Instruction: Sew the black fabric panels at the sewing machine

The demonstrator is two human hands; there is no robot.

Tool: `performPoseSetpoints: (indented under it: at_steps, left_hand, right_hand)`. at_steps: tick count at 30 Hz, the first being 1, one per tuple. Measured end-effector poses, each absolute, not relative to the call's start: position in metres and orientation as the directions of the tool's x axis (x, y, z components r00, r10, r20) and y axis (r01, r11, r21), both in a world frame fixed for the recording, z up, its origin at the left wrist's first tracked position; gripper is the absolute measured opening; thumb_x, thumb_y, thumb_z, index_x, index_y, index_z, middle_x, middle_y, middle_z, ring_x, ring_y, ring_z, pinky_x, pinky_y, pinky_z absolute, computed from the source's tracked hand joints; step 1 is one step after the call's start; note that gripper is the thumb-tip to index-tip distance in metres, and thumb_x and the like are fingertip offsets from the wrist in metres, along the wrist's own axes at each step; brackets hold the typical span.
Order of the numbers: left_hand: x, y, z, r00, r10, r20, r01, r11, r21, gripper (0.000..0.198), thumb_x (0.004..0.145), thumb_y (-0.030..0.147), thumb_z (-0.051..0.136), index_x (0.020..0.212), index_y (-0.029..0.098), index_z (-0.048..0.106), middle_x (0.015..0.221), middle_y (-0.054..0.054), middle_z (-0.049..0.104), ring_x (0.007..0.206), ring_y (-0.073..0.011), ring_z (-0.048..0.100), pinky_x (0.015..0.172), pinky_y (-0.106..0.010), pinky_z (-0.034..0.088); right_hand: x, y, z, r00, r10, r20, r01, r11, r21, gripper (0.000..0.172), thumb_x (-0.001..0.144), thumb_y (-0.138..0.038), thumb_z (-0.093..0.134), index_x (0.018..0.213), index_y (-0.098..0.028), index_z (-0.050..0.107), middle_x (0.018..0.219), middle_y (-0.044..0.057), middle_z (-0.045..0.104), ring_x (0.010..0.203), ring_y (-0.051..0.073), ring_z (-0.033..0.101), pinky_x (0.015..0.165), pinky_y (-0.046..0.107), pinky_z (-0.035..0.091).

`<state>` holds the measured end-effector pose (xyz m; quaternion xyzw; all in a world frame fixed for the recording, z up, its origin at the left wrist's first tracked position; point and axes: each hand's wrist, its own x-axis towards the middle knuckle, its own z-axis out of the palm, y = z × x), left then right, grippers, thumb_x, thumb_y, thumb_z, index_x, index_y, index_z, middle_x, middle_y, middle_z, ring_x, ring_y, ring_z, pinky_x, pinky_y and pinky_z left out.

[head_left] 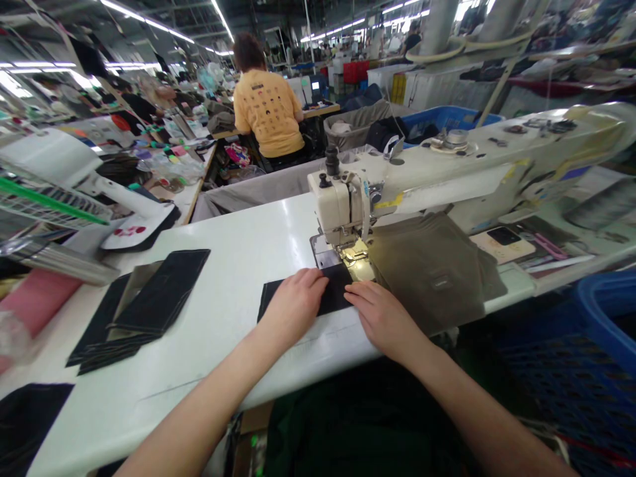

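A small black fabric piece (336,296) lies on the white sewing table (238,265), its far end at the presser foot of a cream sewing machine (342,205). My left hand (294,301) lies flat on the piece's left part with fingers stretched toward the needle. My right hand (381,315) rests flat at the piece's right edge, fingers pointing at the lit needle plate (356,255). An olive-brown fabric panel (430,268) is spread to the right of the needle, under the machine arm.
A stack of black cut pieces (144,301) lies at the left of the table, more black cloth (30,417) at the near left corner. A blue plastic crate (591,371) stands at right. A person in a yellow shirt (268,109) sits ahead, back turned.
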<state>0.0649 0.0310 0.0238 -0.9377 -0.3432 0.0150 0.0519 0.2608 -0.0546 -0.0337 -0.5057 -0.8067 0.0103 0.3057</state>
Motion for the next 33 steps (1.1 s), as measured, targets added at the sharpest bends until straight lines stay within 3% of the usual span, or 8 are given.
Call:
performPoseSetpoints:
  at_steps: [3,9,15,20,33]
  left_hand:
    - [0.079,0.03,0.005,0.867,0.478,0.142,0.484,-0.875,-0.015,0.039,0.095,0.012,0.046,0.132,0.013,0.058,0.144,-0.016,0.056,0.133,-0.0287,0.051,0.106,-0.043,0.046]
    - [0.085,0.038,-0.004,0.854,0.492,0.169,0.488,-0.87,0.068,0.045,0.093,0.019,0.049,0.138,0.013,0.055,0.144,-0.015,0.056,0.13,-0.0299,0.053,0.103,-0.046,0.047]
    - [0.085,0.05,-0.003,0.84,0.51,0.183,0.495,-0.86,0.122,0.045,0.092,0.018,0.05,0.136,0.015,0.057,0.141,-0.014,0.057,0.129,-0.0285,0.053,0.107,-0.045,0.046]
    - [0.085,0.057,-0.007,0.832,0.497,0.247,0.472,-0.867,0.157,0.043,0.091,0.016,0.051,0.134,0.014,0.059,0.136,-0.016,0.058,0.128,-0.0289,0.053,0.111,-0.047,0.044]
    - [0.084,0.057,-0.01,0.816,0.521,0.252,0.491,-0.853,0.174,0.043,0.093,0.016,0.049,0.134,0.017,0.059,0.137,-0.014,0.058,0.128,-0.0287,0.053,0.109,-0.049,0.046]
  right_hand:
    - [0.261,-0.055,-0.032,-0.297,0.826,0.48,0.808,0.485,-0.335,0.039,0.09,-0.003,0.045,0.12,-0.01,0.069,0.12,0.017,0.069,0.113,0.027,0.062,0.104,0.049,0.052]
    - [0.26,-0.051,-0.033,-0.207,0.86,0.467,0.835,0.404,-0.374,0.038,0.093,-0.007,0.044,0.122,-0.013,0.067,0.122,0.016,0.067,0.115,0.027,0.061,0.103,0.048,0.052]
    - [0.261,-0.041,-0.031,-0.193,0.87,0.453,0.888,0.352,-0.297,0.029,0.095,-0.012,0.049,0.118,-0.01,0.067,0.121,0.015,0.068,0.114,0.029,0.059,0.109,0.051,0.045]
    - [0.26,-0.036,-0.031,-0.168,0.872,0.459,0.893,0.332,-0.304,0.029,0.095,-0.011,0.05,0.118,-0.013,0.067,0.119,0.012,0.069,0.112,0.027,0.059,0.111,0.051,0.042]
    - [0.258,-0.036,-0.033,-0.146,0.874,0.463,0.899,0.313,-0.307,0.03,0.095,-0.011,0.048,0.118,-0.016,0.066,0.119,0.011,0.069,0.112,0.025,0.06,0.112,0.052,0.04]
